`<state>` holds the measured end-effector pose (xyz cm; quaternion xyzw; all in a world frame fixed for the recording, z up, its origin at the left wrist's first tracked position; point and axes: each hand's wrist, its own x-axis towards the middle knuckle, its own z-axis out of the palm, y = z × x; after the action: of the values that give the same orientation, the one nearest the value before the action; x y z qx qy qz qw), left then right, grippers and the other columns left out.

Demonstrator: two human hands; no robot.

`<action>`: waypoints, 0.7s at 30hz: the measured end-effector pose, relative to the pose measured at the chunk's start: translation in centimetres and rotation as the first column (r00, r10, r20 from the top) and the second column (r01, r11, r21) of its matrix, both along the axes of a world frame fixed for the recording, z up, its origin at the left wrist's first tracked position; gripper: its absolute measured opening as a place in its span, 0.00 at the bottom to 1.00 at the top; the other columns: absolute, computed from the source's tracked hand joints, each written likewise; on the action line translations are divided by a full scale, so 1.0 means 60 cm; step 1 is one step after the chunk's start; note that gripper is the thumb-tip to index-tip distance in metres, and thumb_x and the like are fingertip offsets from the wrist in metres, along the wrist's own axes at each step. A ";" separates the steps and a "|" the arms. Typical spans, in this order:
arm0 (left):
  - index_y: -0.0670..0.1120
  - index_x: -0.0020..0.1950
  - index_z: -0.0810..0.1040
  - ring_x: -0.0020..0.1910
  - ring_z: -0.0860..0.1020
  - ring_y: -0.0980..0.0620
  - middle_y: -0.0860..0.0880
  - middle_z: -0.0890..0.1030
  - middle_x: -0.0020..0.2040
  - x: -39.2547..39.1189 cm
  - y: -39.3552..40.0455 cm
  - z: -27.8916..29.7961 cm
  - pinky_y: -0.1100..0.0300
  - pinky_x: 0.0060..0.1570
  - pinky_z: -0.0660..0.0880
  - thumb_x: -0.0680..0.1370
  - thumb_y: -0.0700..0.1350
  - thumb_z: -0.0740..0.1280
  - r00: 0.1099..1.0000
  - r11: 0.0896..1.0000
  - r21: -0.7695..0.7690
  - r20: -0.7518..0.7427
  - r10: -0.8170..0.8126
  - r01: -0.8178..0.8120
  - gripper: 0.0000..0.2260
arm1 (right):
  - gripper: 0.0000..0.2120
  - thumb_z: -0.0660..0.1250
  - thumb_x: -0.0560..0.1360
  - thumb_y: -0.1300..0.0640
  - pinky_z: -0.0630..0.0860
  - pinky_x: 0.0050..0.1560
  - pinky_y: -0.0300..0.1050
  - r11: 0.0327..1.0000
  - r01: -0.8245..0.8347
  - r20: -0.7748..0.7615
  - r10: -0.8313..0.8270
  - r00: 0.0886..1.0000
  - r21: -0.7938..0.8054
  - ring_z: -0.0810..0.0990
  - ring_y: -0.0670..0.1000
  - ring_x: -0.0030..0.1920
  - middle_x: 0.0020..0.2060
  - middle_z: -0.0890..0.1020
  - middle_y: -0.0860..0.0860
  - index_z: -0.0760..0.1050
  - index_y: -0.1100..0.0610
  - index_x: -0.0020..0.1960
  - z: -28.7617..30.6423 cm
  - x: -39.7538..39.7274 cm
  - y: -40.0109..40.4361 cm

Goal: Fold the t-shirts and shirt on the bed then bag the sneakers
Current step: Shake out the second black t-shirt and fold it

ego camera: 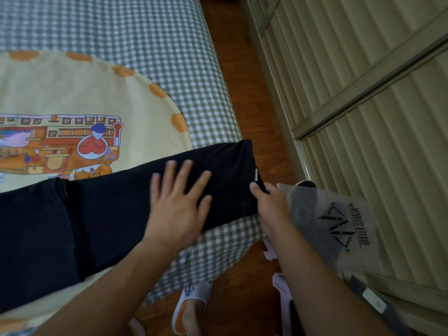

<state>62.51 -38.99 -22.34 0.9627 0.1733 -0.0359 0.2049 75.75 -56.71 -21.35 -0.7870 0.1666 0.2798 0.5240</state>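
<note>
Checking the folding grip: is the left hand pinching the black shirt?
No, the left hand lies flat, fingers spread, on the black shirt.

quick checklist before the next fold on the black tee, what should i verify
1. Left hand lies flat on the black t-shirt: ok.
2. Right hand has a grip on the shirt's end edge: ok.
3. Shirt already folded into a long strip: ok.
4. Strip lies smooth, no bunching: cannot tell, the fabric is too dark.
5. Strip end fully on the bed: not ok, it reaches the bed's edge.
</note>
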 end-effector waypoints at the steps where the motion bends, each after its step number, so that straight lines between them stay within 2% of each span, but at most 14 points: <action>1: 0.60 0.82 0.47 0.82 0.37 0.44 0.46 0.45 0.84 -0.021 0.016 -0.008 0.43 0.79 0.37 0.83 0.64 0.41 0.996 0.998 0.044 -0.075 0.040 -0.036 0.28 | 0.08 0.68 0.81 0.56 0.81 0.60 0.56 0.999 0.016 -0.030 -0.015 0.999 0.034 0.85 0.51 0.54 0.50 0.87 0.50 0.83 0.55 0.56 -0.003 0.000 -0.003; 3: 0.59 0.82 0.37 0.80 0.32 0.44 0.45 0.37 0.83 -0.045 0.035 -0.021 0.43 0.79 0.37 0.81 0.66 0.34 0.974 0.996 0.084 -0.227 0.028 -0.009 0.30 | 0.09 0.67 0.81 0.57 0.80 0.61 0.56 0.996 0.030 -0.059 -0.026 0.998 0.082 0.85 0.51 0.54 0.51 0.87 0.49 0.83 0.55 0.58 -0.004 -0.002 -0.003; 5: 0.58 0.81 0.33 0.79 0.30 0.44 0.46 0.33 0.82 -0.040 0.045 -0.027 0.44 0.79 0.35 0.80 0.66 0.33 0.963 0.999 0.044 -0.269 -0.003 0.015 0.31 | 0.07 0.67 0.81 0.56 0.81 0.59 0.55 0.999 0.006 0.013 -0.006 1.000 0.047 0.85 0.50 0.52 0.49 0.87 0.48 0.84 0.52 0.54 0.009 -0.004 0.002; 7: 0.59 0.82 0.38 0.80 0.31 0.46 0.48 0.35 0.82 -0.030 0.054 -0.006 0.47 0.78 0.34 0.83 0.65 0.42 0.971 0.995 -0.103 -0.237 -0.015 -0.010 0.30 | 0.06 0.68 0.80 0.54 0.83 0.52 0.50 0.999 -0.031 0.145 0.037 0.989 -0.042 0.86 0.51 0.49 0.44 0.87 0.47 0.84 0.52 0.49 0.051 -0.010 0.013; 8: 0.59 0.83 0.46 0.81 0.35 0.49 0.49 0.40 0.83 -0.030 0.061 0.014 0.51 0.79 0.37 0.84 0.62 0.50 0.983 0.970 -0.236 -0.183 0.015 -0.058 0.28 | 0.06 0.68 0.80 0.54 0.83 0.46 0.47 0.996 -0.058 0.206 0.073 0.976 -0.074 0.85 0.52 0.47 0.42 0.86 0.47 0.83 0.53 0.48 0.081 -0.015 0.020; 10: 0.58 0.80 0.63 0.81 0.54 0.56 0.55 0.59 0.81 -0.056 0.086 0.073 0.57 0.79 0.52 0.84 0.52 0.62 0.964 0.800 -0.543 -0.081 0.254 -0.256 0.23 | 0.06 0.67 0.80 0.54 0.82 0.40 0.49 0.980 -0.154 0.311 0.186 0.932 -0.126 0.84 0.55 0.45 0.41 0.85 0.51 0.80 0.55 0.46 0.148 -0.032 0.039; 12: 0.58 0.71 0.76 0.64 0.75 0.65 0.62 0.79 0.65 -0.109 0.124 0.129 0.63 0.66 0.72 0.84 0.46 0.64 0.829 0.553 -0.714 -0.068 0.556 -0.430 0.16 | 0.07 0.68 0.79 0.54 0.81 0.42 0.57 0.931 -0.297 0.393 0.360 0.846 -0.213 0.82 0.57 0.43 0.41 0.83 0.56 0.78 0.57 0.45 0.204 -0.058 0.069; 13: 0.57 0.67 0.79 0.57 0.78 0.67 0.62 0.82 0.58 -0.144 0.146 0.148 0.66 0.59 0.75 0.83 0.44 0.65 0.745 0.464 -0.742 -0.072 0.663 -0.485 0.14 | 0.08 0.68 0.79 0.55 0.79 0.41 0.58 0.899 -0.361 0.425 0.436 0.794 -0.249 0.80 0.56 0.41 0.40 0.81 0.56 0.77 0.58 0.44 0.223 -0.075 0.090; 15: 0.58 0.63 0.80 0.52 0.78 0.71 0.62 0.83 0.55 -0.221 0.186 0.168 0.65 0.56 0.74 0.83 0.42 0.64 0.624 0.411 -0.710 -0.051 0.780 -0.572 0.14 | 0.08 0.69 0.78 0.56 0.76 0.38 0.51 0.812 -0.488 0.478 0.583 0.656 -0.321 0.78 0.51 0.40 0.39 0.79 0.51 0.74 0.57 0.41 0.237 -0.121 0.141; 17: 0.61 0.63 0.79 0.46 0.78 0.72 0.59 0.82 0.54 -0.287 0.215 0.162 0.66 0.50 0.74 0.83 0.41 0.64 0.573 0.426 -0.623 -0.044 0.818 -0.656 0.16 | 0.09 0.68 0.78 0.53 0.73 0.44 0.44 0.658 -0.622 0.462 0.749 0.476 -0.425 0.77 0.46 0.46 0.49 0.78 0.46 0.72 0.55 0.42 0.216 -0.172 0.197; 18: 0.61 0.65 0.78 0.49 0.78 0.69 0.57 0.82 0.56 -0.313 0.224 0.152 0.66 0.52 0.74 0.83 0.41 0.64 0.576 0.443 -0.575 -0.060 0.815 -0.688 0.17 | 0.08 0.67 0.79 0.50 0.74 0.50 0.43 0.552 -0.688 0.392 0.829 0.398 -0.470 0.76 0.46 0.53 0.58 0.77 0.45 0.74 0.54 0.47 0.196 -0.197 0.223; 19: 0.59 0.68 0.76 0.58 0.77 0.63 0.52 0.80 0.62 -0.334 0.229 0.135 0.62 0.59 0.74 0.83 0.41 0.65 0.595 0.478 -0.520 -0.075 0.800 -0.708 0.18 | 0.10 0.65 0.81 0.47 0.73 0.55 0.43 0.422 -0.758 0.285 0.905 0.317 -0.497 0.75 0.46 0.60 0.67 0.73 0.44 0.75 0.53 0.54 0.176 -0.222 0.246; 20: 0.55 0.72 0.75 0.69 0.73 0.54 0.49 0.76 0.69 -0.349 0.232 0.115 0.55 0.69 0.70 0.82 0.41 0.66 0.632 0.532 -0.453 -0.095 0.769 -0.715 0.19 | 0.15 0.63 0.81 0.44 0.73 0.58 0.45 0.306 -0.808 0.188 0.951 0.243 -0.503 0.74 0.48 0.63 0.71 0.69 0.44 0.74 0.52 0.62 0.152 -0.243 0.265; 21: 0.52 0.75 0.73 0.76 0.66 0.49 0.47 0.71 0.75 -0.358 0.231 0.099 0.50 0.75 0.63 0.82 0.42 0.66 0.677 0.596 -0.390 -0.107 0.728 -0.702 0.20 | 0.19 0.61 0.82 0.42 0.74 0.59 0.46 0.262 -0.825 0.150 0.965 0.215 -0.501 0.75 0.49 0.64 0.71 0.69 0.44 0.72 0.52 0.68 0.133 -0.259 0.278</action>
<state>41.02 -25.13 -16.38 0.7492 0.5263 0.0451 0.3996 60.21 -40.01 -13.40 -0.8432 -0.4055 0.3208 0.1475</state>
